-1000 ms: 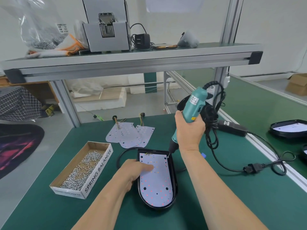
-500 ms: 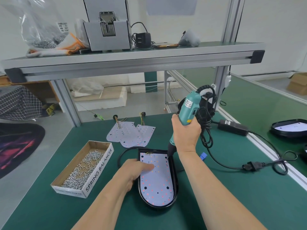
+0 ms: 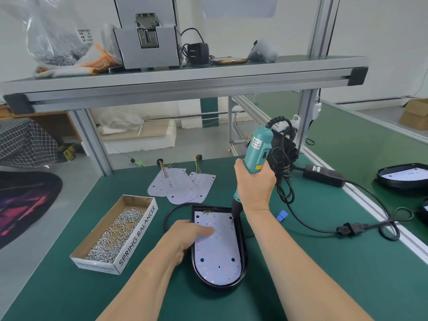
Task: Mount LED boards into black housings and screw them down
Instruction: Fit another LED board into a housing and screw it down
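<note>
A black housing (image 3: 243, 256) lies on the green mat in front of me with a white LED board (image 3: 217, 251) seated inside it. My left hand (image 3: 187, 237) rests on the board's left side, its thumb pressing the board down. My right hand (image 3: 253, 185) grips a teal electric screwdriver (image 3: 257, 149), held upright. Its bit touches the board's upper right corner. Two more LED boards (image 3: 180, 185) with wire tails lie farther back on the mat.
A cardboard box of screws (image 3: 115, 230) sits left of the housing. The screwdriver's black cable and power brick (image 3: 324, 176) trail to the right. More housings (image 3: 403, 176) lie at the far right. An overhead shelf (image 3: 185, 79) carries a grey machine.
My right hand and the screwdriver have shifted slightly left and down, and the tool stands more upright over the board's upper right corner. My left hand has stayed on the board.
</note>
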